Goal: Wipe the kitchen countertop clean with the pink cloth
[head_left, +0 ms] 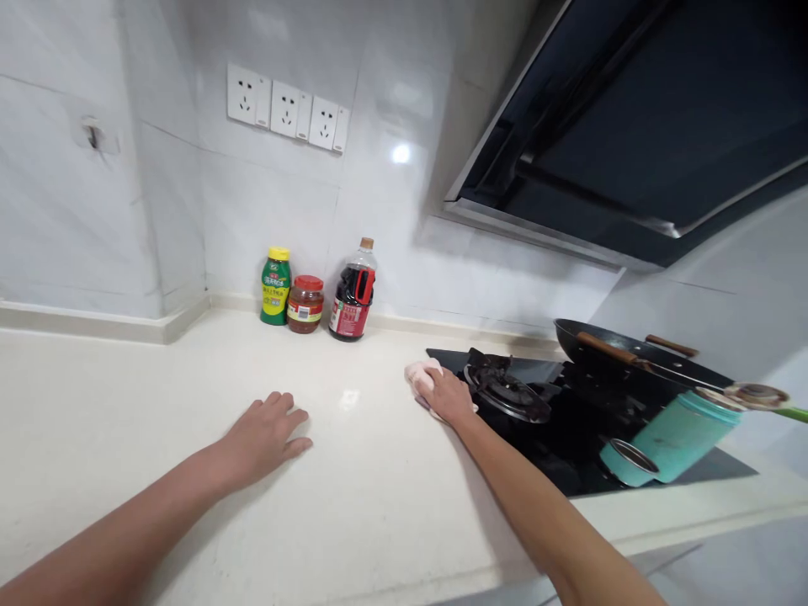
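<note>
My right hand [449,396] is closed on a pale pink cloth [422,372], pressed against the counter at the left edge of the black gas stove [571,471]. Part of the cloth is hidden under the palm and fingers. To the left, my left hand [268,438] rests on the white countertop [353,513], its fingers apart and nothing in them. A burner [508,389] lies just right of my right hand.
Against the wall stand a green-and-yellow bottle [275,290], a red-lidded jar [305,307] and a dark sauce bottle [353,295]. A wok [637,349], a turquoise canister [685,433] and a small turquoise cup [628,463] sit on the stove. A range hood [631,126] hangs above.
</note>
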### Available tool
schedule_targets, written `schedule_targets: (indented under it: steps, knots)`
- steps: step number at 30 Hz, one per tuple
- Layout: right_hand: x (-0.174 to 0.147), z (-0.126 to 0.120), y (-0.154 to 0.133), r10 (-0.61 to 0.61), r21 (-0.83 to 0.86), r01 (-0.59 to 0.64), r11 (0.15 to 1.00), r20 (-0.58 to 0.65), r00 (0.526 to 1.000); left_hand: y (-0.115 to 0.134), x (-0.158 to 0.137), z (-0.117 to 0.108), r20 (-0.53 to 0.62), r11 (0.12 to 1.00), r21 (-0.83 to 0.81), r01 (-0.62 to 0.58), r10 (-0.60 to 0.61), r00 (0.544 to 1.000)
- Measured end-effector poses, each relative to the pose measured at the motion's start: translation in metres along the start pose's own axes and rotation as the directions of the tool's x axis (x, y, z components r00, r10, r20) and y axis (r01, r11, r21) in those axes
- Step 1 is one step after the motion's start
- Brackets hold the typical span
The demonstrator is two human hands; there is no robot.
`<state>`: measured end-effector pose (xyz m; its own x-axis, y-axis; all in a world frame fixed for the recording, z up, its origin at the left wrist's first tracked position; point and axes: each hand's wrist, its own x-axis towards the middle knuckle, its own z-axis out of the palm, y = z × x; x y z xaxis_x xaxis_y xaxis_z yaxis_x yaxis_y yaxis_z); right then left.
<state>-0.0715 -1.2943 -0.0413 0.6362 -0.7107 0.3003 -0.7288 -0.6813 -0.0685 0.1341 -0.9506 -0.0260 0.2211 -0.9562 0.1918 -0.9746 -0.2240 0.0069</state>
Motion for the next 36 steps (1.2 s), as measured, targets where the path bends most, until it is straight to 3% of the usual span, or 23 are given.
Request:
schedule_targets:
  steps: [3,7,14,18,22,27,31,34,36]
  knots:
    - [-0.001,-0.002,-0.008,0.017,-0.007,-0.017,1.000,0.027,0.999,-0.006,0.001,0.005,-0.042,1.000,-0.006,-0.024,0.024,0.999]
    - [-0.033,-0.011,-0.017,-0.020,-0.003,0.020,1.000,0.059,0.998,-0.013,0.002,0.011,-0.088,0.998,-0.034,-0.049,0.046,0.995]
    - [-0.140,-0.043,0.006,-0.095,-0.006,0.095,0.995,0.051,0.994,-0.016,0.002,0.012,-0.117,0.997,-0.067,-0.031,0.023,0.993]
    - [-0.206,-0.058,0.037,-0.122,-0.010,0.123,0.992,0.020,0.992,-0.012,-0.004,-0.001,-0.028,0.989,-0.150,0.003,-0.007,1.000]
    - [-0.250,-0.058,0.072,-0.197,0.011,0.198,0.980,-0.087,0.977,-0.021,-0.043,-0.016,0.101,0.954,-0.291,0.076,-0.049,0.994]
    - [-0.248,-0.054,0.090,-0.176,0.064,0.185,0.981,-0.126,0.976,-0.054,-0.125,-0.009,-0.118,0.954,-0.250,0.164,-0.198,0.973]
    - [-0.220,-0.055,0.047,-0.112,0.063,0.121,0.991,-0.127,0.986,-0.076,-0.168,0.006,-0.250,0.940,-0.209,0.271,-0.319,0.914]
    - [-0.207,-0.059,-0.021,-0.070,0.114,0.073,0.991,-0.034,0.997,-0.076,-0.176,0.009,-0.357,0.936,-0.182,0.302,-0.349,0.867]
    - [-0.206,-0.063,-0.080,-0.153,0.200,0.142,0.969,0.040,0.987,-0.070,-0.175,0.008,-0.369,0.924,-0.138,0.357,-0.383,0.847]
